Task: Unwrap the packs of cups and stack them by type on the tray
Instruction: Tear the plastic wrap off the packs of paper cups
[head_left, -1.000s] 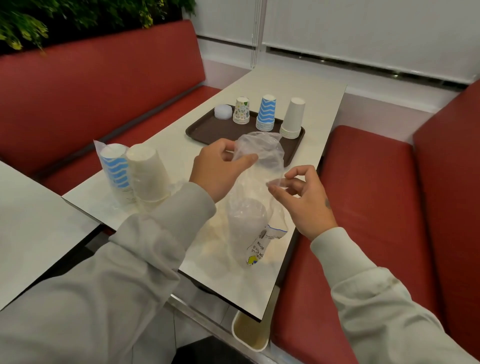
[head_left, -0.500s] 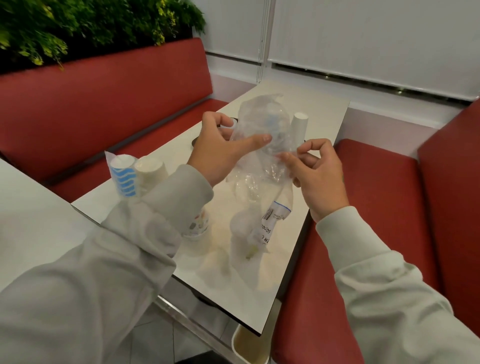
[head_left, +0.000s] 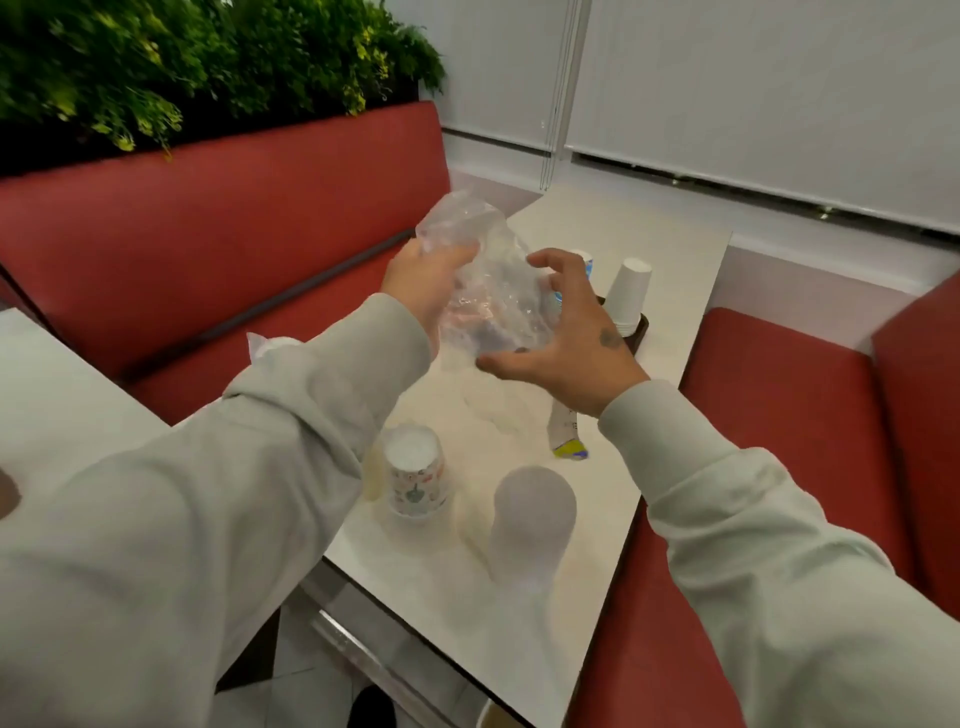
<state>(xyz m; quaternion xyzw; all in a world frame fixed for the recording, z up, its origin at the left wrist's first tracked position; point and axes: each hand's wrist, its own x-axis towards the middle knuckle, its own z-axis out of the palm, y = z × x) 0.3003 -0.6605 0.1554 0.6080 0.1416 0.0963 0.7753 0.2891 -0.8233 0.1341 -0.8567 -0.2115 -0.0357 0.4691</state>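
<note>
Table (head_left: 675, 244): patterned cup stack (head_left: 417, 475), frosted cups (head_left: 530, 519) | left hand (head_left: 421, 283), right hand (head_left: 576, 332) clutch crumpled wrapper (head_left: 493, 291), half-hiding tray (head_left: 643, 325)

seating: red benches (head_left: 218, 218) are flanking a white table (head_left: 623, 223) | greenery: plants (head_left: 182, 62) are topping the left backrest | windows: white blinds (head_left: 779, 93) are hanging down | floor: tiles (head_left: 291, 691) are showing below

The clear wrapper (head_left: 488, 296), crumpled, is held above the desk (head_left: 670, 228) between the left hand (head_left: 431, 280) and the right hand (head_left: 576, 338). The patterned cups (head_left: 415, 478) and the frosted cups (head_left: 532, 525) stand inverted, side by side, on the near desk. The white cups (head_left: 628, 296) stand inverted on the brown tray (head_left: 642, 327), of which only a corner is visible.
</note>
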